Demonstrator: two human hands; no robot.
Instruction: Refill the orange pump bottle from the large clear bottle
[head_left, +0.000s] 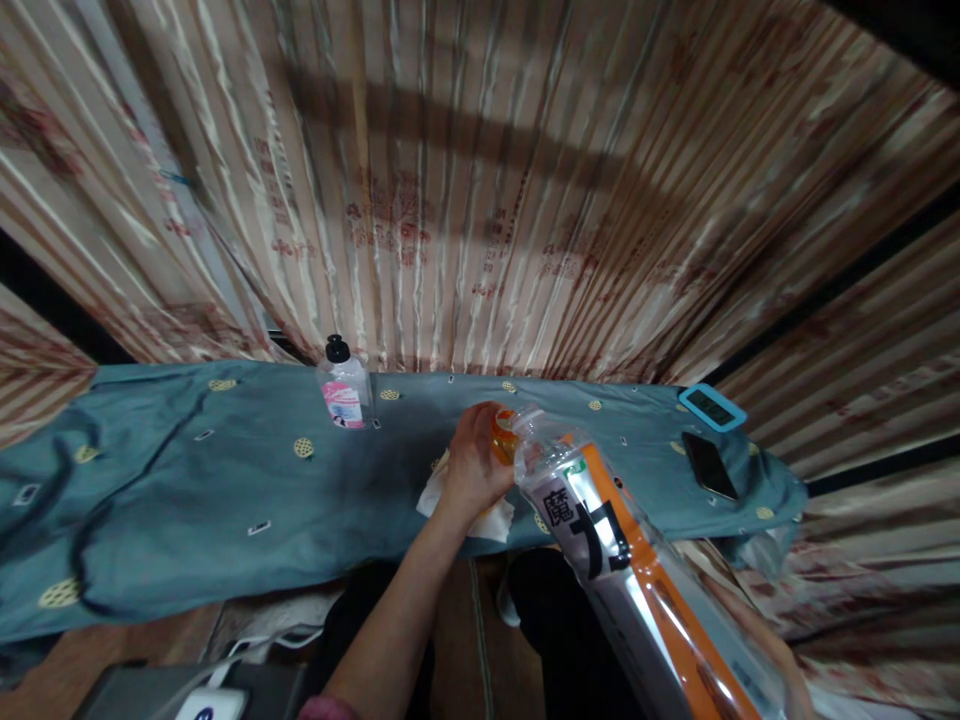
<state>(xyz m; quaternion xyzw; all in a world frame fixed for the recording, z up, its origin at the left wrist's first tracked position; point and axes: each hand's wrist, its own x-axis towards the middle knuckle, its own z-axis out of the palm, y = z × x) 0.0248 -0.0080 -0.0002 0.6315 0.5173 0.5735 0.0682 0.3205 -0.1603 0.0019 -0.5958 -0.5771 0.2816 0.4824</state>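
My left hand is closed around a small, see-through orange container above the cloth-covered table. White tissue lies beneath this hand. A large clear plastic bottle with a silver and orange label slants across the lower right. Its uncapped neck points up and left and meets the rim of the orange container. My right hand wraps the bottle's lower body from the right side, mostly hidden behind it. Whether liquid is passing between the two cannot be made out.
A clear bottle with a black cap and pink label stands at the back left. To the right lie a blue-framed device and a black phone. The green tablecloth fronts a pleated curtain. A white plug with cable sits lower left.
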